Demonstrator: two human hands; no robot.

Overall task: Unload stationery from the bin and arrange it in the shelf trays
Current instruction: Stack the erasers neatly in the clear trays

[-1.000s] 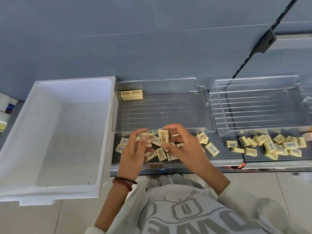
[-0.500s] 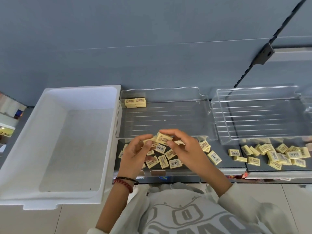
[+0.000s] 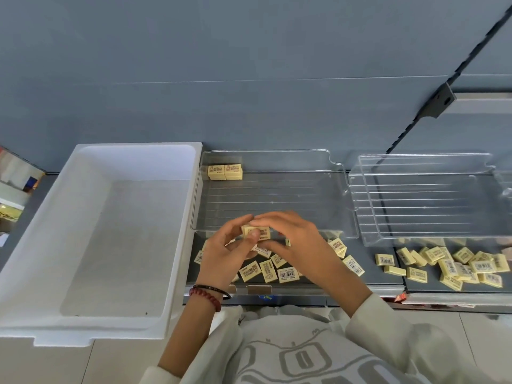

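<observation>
Small pale-yellow erasers (image 3: 263, 233) are gripped together between my left hand (image 3: 227, 253) and my right hand (image 3: 297, 245), just in front of the clear left shelf tray (image 3: 336, 195). That tray holds two erasers (image 3: 225, 172) standing side by side in its back left corner. Several loose erasers (image 3: 267, 270) lie on the dark shelf under my hands. Another scatter of erasers (image 3: 454, 263) lies in front of the clear right tray (image 3: 368, 217), which holds nothing. The white bin (image 3: 91, 239) at the left has nothing inside it.
The grey shelf back wall (image 3: 249, 79) rises behind the trays, with a black bracket (image 3: 440, 102) at upper right. Boxed goods (image 3: 16, 184) sit beyond the bin at the far left. The shelf's front lip (image 3: 277, 291) runs just before my body.
My hands have drawn closer together and now cover the erasers more fully, holding them slightly nearer the left tray's front edge. The camera has tilted, so everything sits lower in view.
</observation>
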